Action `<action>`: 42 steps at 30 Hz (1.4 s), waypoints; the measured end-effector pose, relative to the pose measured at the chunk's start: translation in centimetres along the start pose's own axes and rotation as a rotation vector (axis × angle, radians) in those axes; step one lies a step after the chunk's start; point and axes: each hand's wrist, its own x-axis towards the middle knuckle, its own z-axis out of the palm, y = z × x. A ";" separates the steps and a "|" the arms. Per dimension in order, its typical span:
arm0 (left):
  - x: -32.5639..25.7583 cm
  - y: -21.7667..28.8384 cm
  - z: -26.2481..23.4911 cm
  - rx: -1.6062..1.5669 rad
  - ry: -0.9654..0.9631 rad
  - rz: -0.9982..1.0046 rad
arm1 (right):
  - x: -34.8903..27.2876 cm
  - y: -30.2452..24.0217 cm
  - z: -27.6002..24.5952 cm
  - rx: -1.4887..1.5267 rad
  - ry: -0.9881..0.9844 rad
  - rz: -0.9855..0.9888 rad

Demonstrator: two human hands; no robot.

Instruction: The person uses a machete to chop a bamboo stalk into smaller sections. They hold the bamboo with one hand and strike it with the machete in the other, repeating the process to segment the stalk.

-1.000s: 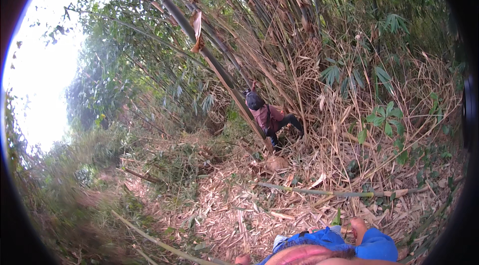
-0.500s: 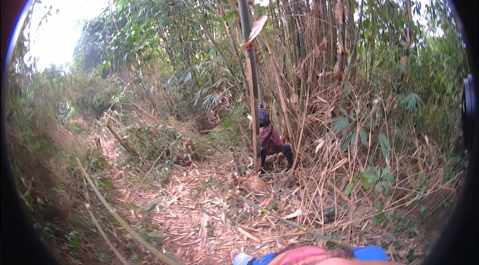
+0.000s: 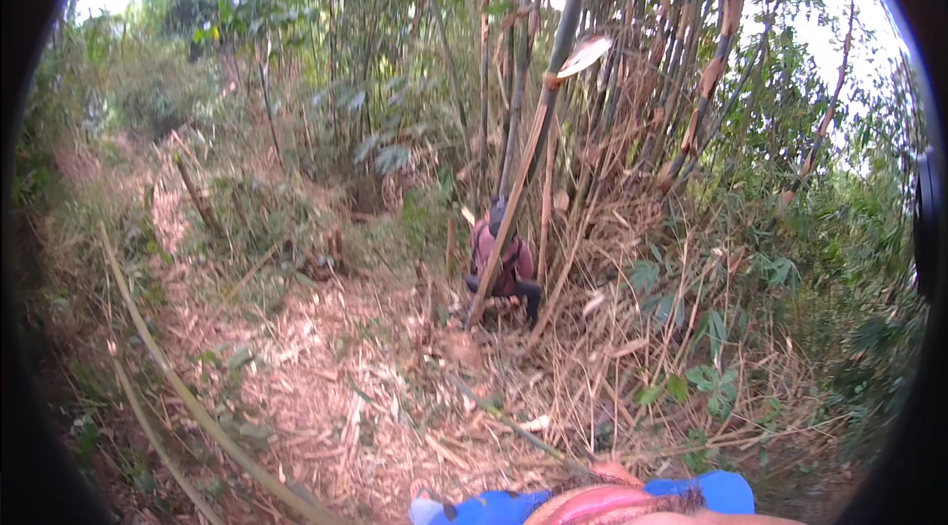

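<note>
Neither of my hands can be seen. Along the lower edge is my blue clothing (image 3: 726, 492); a small pale patch at its left end is too blurred to make out. The cut green pole (image 3: 528, 434) lies on the ground just beyond, its near end running behind me. Farther off, a person (image 3: 513, 263) in a maroon top, dark trousers and dark headwear crouches behind a thick bamboo stem (image 3: 543, 120). That stem carries a pale, peeling sheath (image 3: 585, 57). The person's hands are hidden or too small to read.
Long bent poles (image 3: 183, 392) stretch along the left. Dry leaf litter and chips (image 3: 306, 397) cover the ground. A short slanting stump (image 3: 197, 194) stands farther back. Tangled dry stalks (image 3: 632, 327) and dense bamboo (image 3: 691, 80) fill the right side.
My view has rolled and shifted, so the stems slant more to the right and the ground sits farther left. The person remains crouched by the thick stem.
</note>
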 end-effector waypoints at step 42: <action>11.1 -3.3 -11.8 -0.262 -0.027 -0.135 | -6.1 -18.7 6.5 0.174 0.152 0.065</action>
